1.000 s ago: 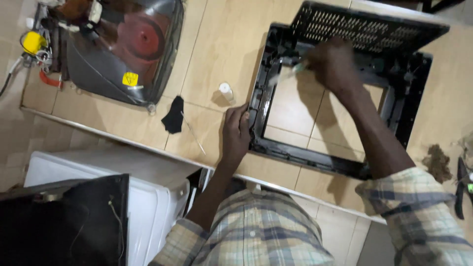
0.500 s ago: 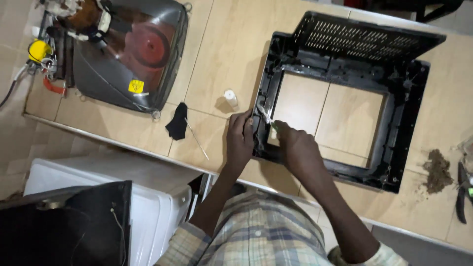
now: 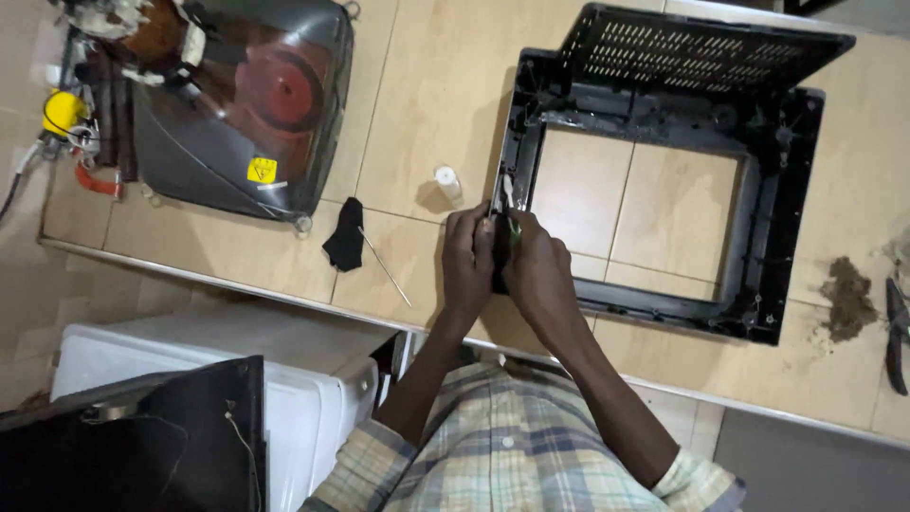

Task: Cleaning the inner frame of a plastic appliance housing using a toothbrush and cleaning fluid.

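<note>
both hands meet at the left rail of the black television frame (image 3: 758, 237) lying on the tiled floor: the left hand (image 3: 467, 258) grips the rail, the right hand (image 3: 537, 270) pinches a small green-handled tool (image 3: 512, 220) against it.

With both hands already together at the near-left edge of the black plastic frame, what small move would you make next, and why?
Probably steady the black frame with the left hand and ease the small green-and-white tool in the right hand along that left rail. Both hands meet there and the tool tip already lies against the rail, so only a slight push seems needed.
</note>
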